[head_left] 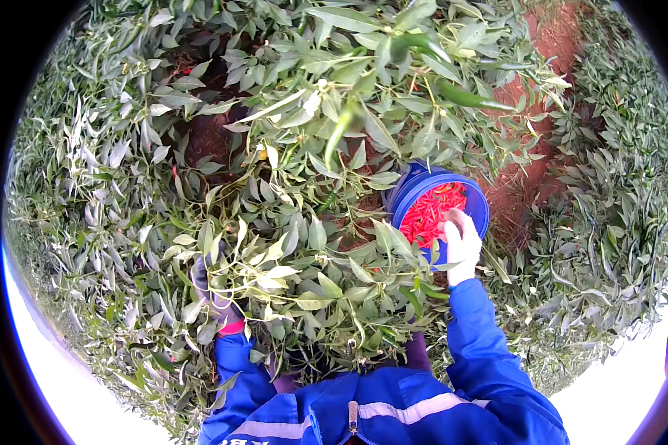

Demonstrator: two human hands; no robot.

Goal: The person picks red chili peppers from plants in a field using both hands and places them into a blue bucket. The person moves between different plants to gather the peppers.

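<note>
On the right, a blue bucket (479,194) filled with slender red chili peppers (429,213) leans among the plants, its mouth tipped toward me. My right hand (462,243), in a white glove, is at the bucket's near rim with its fingers curled over the peppers. Whatever lies between those fingers is hidden. Further left, my left hand (209,280) wears a dark glove and reaches into the leaves of a chili plant (282,274). Foliage covers most of its fingers, so their grip does not show.
Dense chili plants surround me, with a long green chili (471,96) hanging from the branches ahead. Leafy stems stand between my two arms. A strip of reddish soil (553,59) runs beyond the bucket, and another leafy row (608,200) lies to its right.
</note>
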